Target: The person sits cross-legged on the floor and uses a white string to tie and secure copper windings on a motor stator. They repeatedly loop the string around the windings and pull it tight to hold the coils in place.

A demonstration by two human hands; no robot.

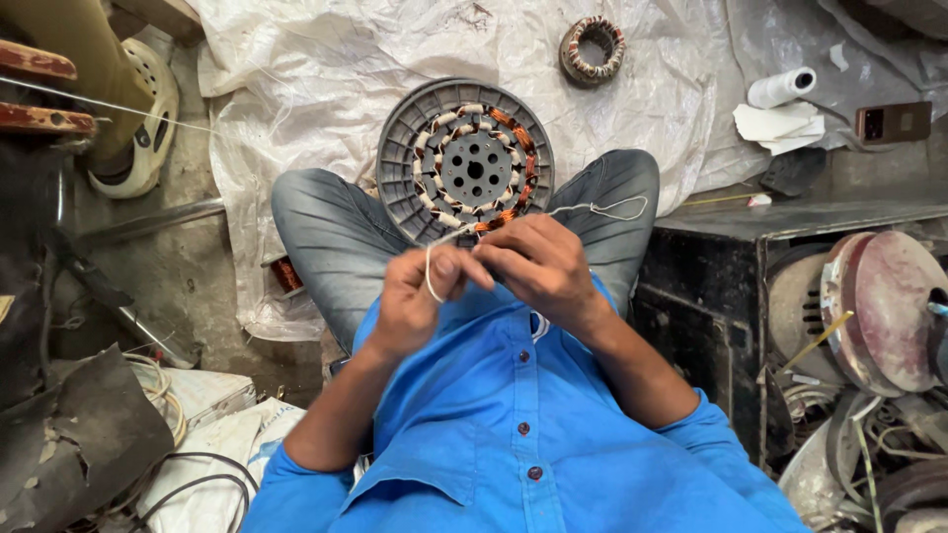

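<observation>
Left hand (420, 296) and right hand (538, 262) both pinch white cord (431, 278) at the stator's (464, 163) six o'clock edge, where lacing looks only partly done.

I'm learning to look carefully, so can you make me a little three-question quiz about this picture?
1. True or false: the round motor part with copper coils rests on the person's lap.
2. What do the left hand and right hand hold between them: A) white cord, B) a hammer, C) a brush?
3. What sits on the white sheet above the big motor part?

Key:
1. True.
2. A.
3. A smaller coil ring.
</observation>
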